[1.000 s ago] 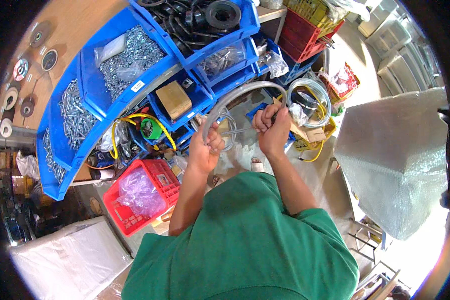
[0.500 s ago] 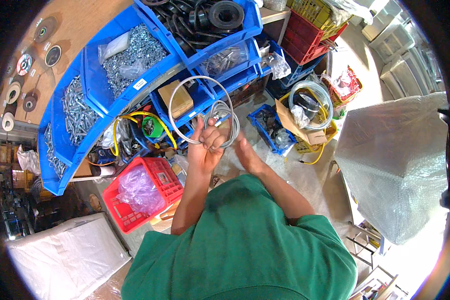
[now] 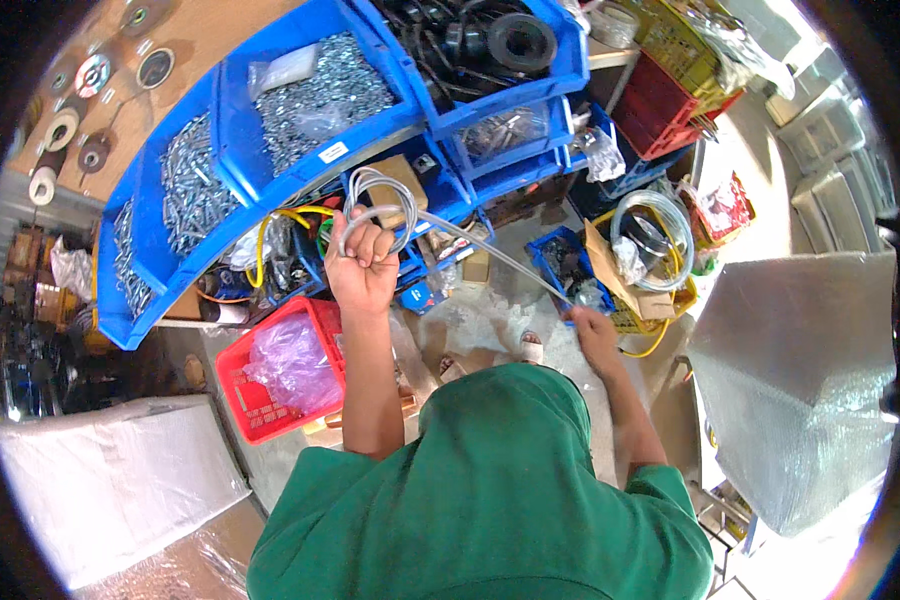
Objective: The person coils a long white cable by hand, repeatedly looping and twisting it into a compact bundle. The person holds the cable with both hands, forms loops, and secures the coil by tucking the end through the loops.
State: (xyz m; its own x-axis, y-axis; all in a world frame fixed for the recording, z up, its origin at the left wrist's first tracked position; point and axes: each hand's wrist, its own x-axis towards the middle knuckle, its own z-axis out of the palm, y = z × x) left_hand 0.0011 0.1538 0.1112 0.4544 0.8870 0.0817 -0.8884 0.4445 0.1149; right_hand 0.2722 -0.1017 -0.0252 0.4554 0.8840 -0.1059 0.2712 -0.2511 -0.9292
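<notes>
My left hand (image 3: pixel 363 262) is raised, its fingers curled around a small coil of grey cable or tubing (image 3: pixel 406 190). Loops of the coil stand up above the fist, in front of the blue bins. From the coil, a doubled length runs taut, slanting down to the right. My right hand (image 3: pixel 592 335) grips the far part of that length, with the arm stretched out to the right. Whether the strand is cable or thin hose cannot be told.
Blue bins of screws (image 3: pixel 320 95) and black rubber-like parts (image 3: pixel 470 45) curve ahead. A red crate (image 3: pixel 260 400) with a purple plastic bag stands left. To the right are a box with coiled clear hose (image 3: pixel 685 235) and a bubble-wrapped block (image 3: pixel 800 370).
My right hand has moved away to the right, drawing a length out from the coil. My left hand has shifted slightly left, still holding the loops. The view has turned a little.
</notes>
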